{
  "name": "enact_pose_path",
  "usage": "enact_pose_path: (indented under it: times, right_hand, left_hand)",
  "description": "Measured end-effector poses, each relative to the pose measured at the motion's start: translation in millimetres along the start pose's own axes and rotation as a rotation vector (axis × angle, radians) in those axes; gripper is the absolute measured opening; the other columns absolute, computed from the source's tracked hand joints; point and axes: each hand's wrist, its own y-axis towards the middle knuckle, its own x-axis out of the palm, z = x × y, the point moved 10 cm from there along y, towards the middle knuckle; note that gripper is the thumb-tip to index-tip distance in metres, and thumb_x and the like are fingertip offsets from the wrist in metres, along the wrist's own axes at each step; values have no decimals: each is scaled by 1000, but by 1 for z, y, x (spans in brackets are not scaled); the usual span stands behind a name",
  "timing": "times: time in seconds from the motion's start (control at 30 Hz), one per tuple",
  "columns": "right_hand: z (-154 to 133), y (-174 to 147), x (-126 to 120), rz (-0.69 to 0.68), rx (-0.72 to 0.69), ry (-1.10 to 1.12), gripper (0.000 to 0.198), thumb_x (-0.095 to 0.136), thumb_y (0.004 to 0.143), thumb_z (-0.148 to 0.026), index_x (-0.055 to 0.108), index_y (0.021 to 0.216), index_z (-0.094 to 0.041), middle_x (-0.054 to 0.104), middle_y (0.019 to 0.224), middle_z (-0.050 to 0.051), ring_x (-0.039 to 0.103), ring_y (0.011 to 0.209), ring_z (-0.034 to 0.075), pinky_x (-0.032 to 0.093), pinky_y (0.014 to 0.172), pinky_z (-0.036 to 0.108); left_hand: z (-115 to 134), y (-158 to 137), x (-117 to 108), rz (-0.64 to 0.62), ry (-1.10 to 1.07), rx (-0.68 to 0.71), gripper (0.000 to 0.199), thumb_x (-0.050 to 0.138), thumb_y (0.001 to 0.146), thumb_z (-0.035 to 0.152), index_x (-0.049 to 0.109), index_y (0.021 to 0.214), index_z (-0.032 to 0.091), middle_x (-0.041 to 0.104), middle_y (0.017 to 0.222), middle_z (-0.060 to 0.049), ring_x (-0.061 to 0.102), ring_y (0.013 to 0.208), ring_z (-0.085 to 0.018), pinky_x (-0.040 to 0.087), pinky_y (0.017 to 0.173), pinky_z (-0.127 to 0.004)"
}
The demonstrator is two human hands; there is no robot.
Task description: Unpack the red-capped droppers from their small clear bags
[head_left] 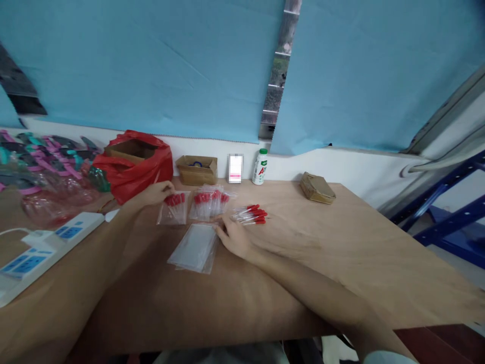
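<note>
My left hand [158, 193] reaches to the back left, its fingers curled at the top corner of a clear plastic bag [172, 215] holding several slim red-ended sticks. Beside that lies a pile of similar filled bags [210, 203]. My right hand [235, 237] rests on the table by a stack of flat, clear bags [195, 247]; its thumb and index finger are apart at the stack's upper right edge. Just behind the right hand are loose red-ended sticks [250, 214] with pale, shiny shafts; their exact kind is too small to make out.
Back left stand a red plastic bag [162, 164] around a box, and an open cardboard box [199, 174]. A phone-like screen [235, 169], a white bottle [260, 168] and a brown packet [317, 188] line the back. Spray bottles [56, 167] and a power strip [81, 227] fill the left.
</note>
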Motion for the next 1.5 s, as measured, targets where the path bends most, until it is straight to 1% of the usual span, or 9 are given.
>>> enact_pose_path:
  times: [0.23,0.4,0.5,0.67,0.73,1.07,1.2,1.3,1.5]
  right_hand:
    - [6,9,-23,154,77,160,35,52,102,-32,55,136,-24,66,87,0,63,80,20,47,79,31]
    - [-20,21,-77,302,-4,266,48,56,102,-41,51,147,-25,67,118,6,63,92,19,49,82,31]
    - [-38,33,-95,211,-77,355,36,55,103,-46,67,131,-26,70,116,5,62,94,20,49,82,30]
    - [-41,46,-108,46,-69,454,31,62,98,-47,77,96,-20,68,81,1,55,69,15,42,65,27]
    - [-40,47,-112,15,-64,459,30,64,96,-45,77,89,-19,68,77,1,54,67,14,40,64,27]
    - [-19,47,-106,-196,42,488,26,76,82,-32,78,100,-14,76,83,4,62,67,13,44,62,25]
    - [-3,51,-105,-160,73,513,23,78,80,-34,78,92,-14,74,79,3,59,64,12,41,60,25]
    - [4,52,-104,-141,89,527,25,80,80,-37,77,90,-14,71,74,2,55,60,11,38,58,24]
    - [5,52,-99,-136,111,593,34,86,75,-44,75,87,-14,72,76,3,57,63,12,42,61,26]
  left_hand:
    - [127,-51,-51,78,-161,312,42,76,78,61,70,93,22,73,87,-4,66,81,-21,52,76,-30]
    - [185,-82,-34,21,-226,392,35,78,81,49,69,103,23,74,100,-4,70,88,-23,53,74,-30]
    - [203,-94,-16,-17,-302,409,32,78,83,43,67,106,23,73,101,-4,72,84,-22,51,66,-27]
    - [217,-100,15,-73,-448,438,34,80,83,39,63,109,24,74,103,-5,72,81,-20,49,63,-26]
    - [216,-97,23,-64,-512,428,37,82,82,39,62,109,23,74,100,-5,71,78,-19,49,62,-26]
    - [210,-89,49,-15,-555,470,37,75,90,37,56,119,25,73,101,-3,69,81,-17,54,70,-29]
    - [211,-96,38,225,-403,523,35,75,89,33,59,119,24,70,118,-8,68,105,-22,53,83,-33]
    - [213,-103,33,353,-256,519,17,68,95,33,63,108,23,71,102,-5,66,94,-20,50,81,-33]
    - [222,-103,63,124,-195,469,29,52,105,43,65,90,21,66,73,1,59,67,-16,38,63,-28]
